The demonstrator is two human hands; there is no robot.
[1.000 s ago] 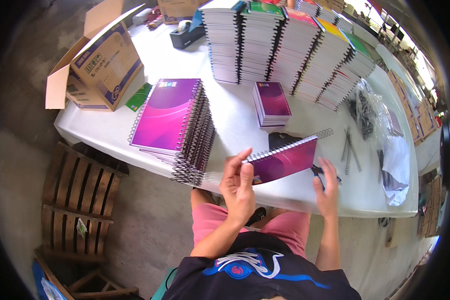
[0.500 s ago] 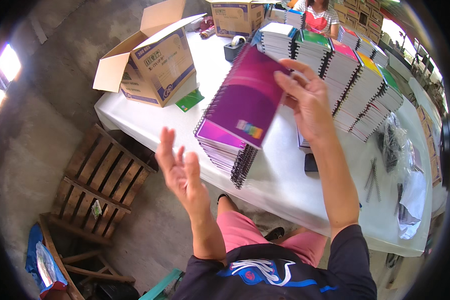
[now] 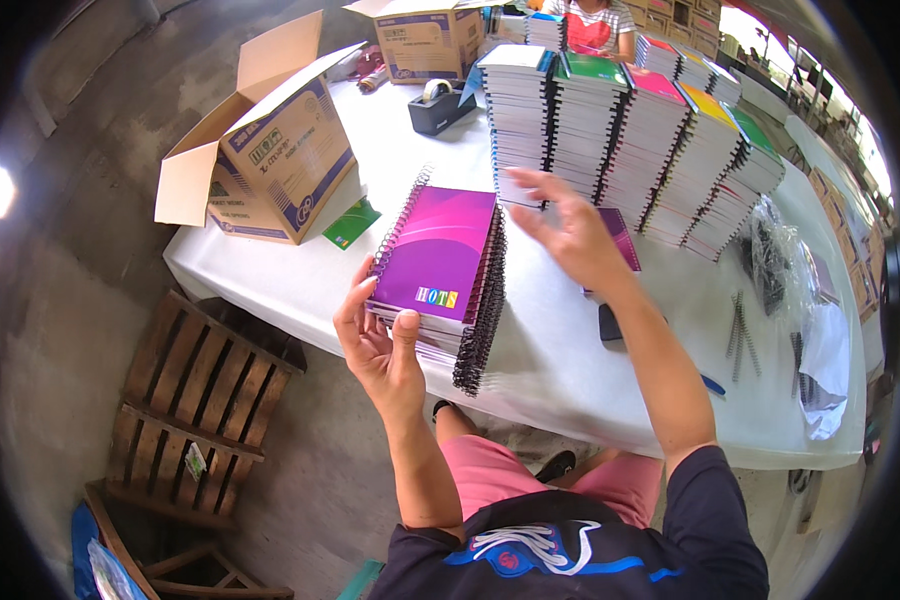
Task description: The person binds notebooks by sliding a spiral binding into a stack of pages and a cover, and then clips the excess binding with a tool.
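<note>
A stack of purple spiral notebooks [image 3: 435, 245] stands near the table's front edge, with coils showing along its left and right sides. My left hand [image 3: 378, 345] holds the stack's near left corner, fingers at the left side and thumb against the near edge. To the right of the stack, my right hand [image 3: 565, 235] is raised with its fingers apart and nothing in them. Beyond that forearm lies another purple notebook [image 3: 620, 240], partly hidden by the arm.
Tall stacks of spiral notebooks [image 3: 595, 130] rise at the back right. On the left stand an open carton [image 3: 290, 160] and a green card [image 3: 351, 222]. A tape dispenser [image 3: 440, 112] sits farther back. Loose black coils [image 3: 740, 335] lie at right; a wooden chair [image 3: 195, 400] stands beside the table.
The purple notebook from my right hand now rests on the stack. That hand has let go and drawn off to the right. My left hand has come up against the stack's corner.
</note>
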